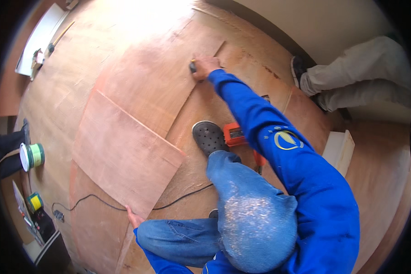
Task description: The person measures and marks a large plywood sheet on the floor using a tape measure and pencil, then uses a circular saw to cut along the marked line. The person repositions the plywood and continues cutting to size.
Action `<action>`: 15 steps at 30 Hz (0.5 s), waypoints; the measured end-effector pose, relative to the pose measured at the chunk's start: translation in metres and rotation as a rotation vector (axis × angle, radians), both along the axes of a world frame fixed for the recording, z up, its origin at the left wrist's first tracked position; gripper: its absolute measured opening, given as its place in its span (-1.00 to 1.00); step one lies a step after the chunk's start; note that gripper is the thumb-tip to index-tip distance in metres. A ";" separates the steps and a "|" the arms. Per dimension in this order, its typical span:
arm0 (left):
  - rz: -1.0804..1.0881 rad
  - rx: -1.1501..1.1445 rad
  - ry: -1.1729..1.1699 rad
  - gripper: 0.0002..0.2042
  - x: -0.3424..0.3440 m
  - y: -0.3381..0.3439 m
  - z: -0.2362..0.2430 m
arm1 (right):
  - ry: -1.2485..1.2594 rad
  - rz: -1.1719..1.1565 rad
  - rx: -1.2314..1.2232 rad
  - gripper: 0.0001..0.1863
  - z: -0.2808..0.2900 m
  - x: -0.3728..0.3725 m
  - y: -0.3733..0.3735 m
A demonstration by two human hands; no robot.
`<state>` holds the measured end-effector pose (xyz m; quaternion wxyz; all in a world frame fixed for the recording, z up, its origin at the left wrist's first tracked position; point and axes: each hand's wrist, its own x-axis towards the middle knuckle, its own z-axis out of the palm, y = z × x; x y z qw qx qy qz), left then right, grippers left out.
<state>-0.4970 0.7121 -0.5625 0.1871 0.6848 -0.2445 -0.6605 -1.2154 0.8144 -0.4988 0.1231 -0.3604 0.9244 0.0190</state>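
Plywood flooring (55,105) lies beneath a rectangular wooden sheet (123,150), left of an orange power tool (235,134). The right hand (206,67) is wrapped around a small dark object (192,67); the left hand (133,217) meets the sheet's near edge, though I cannot tell whether it grips.

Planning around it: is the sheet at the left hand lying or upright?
Lying down: the wood sheet shows its broad face, covering part of the cord.
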 end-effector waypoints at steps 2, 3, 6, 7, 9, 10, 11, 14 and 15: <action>0.029 0.110 0.166 -0.19 0.006 0.002 -0.009 | -0.168 0.120 -0.090 -0.45 -0.010 -0.016 0.027; 0.102 0.192 0.302 -0.22 0.013 0.012 -0.013 | -0.214 0.152 -0.113 -0.45 -0.011 -0.025 0.043; 0.089 0.037 0.076 -0.33 0.013 0.020 -0.033 | -0.192 0.127 -0.173 -0.46 -0.002 -0.053 0.154; 0.160 0.074 0.088 -0.34 0.007 0.016 -0.039 | -0.162 0.083 -0.156 -0.47 -0.001 -0.069 0.188; 0.145 -0.019 0.124 -0.22 -0.008 0.017 -0.042 | -0.105 -0.015 -0.108 -0.47 -0.014 -0.099 0.253; 0.096 -0.033 0.176 -0.20 -0.015 0.015 -0.039 | -0.087 -0.073 -0.083 -0.47 -0.023 -0.109 0.286; 0.054 -0.020 0.226 -0.18 -0.024 0.014 -0.036 | -0.075 -0.130 -0.049 -0.48 -0.029 -0.118 0.321; -0.024 -0.129 0.009 -0.14 -0.042 0.016 -0.019 | -0.060 -0.285 0.003 -0.48 -0.047 -0.126 0.416; -0.046 -0.162 -0.048 -0.13 -0.047 0.016 -0.012 | -0.102 -0.390 0.053 -0.48 -0.054 -0.127 0.441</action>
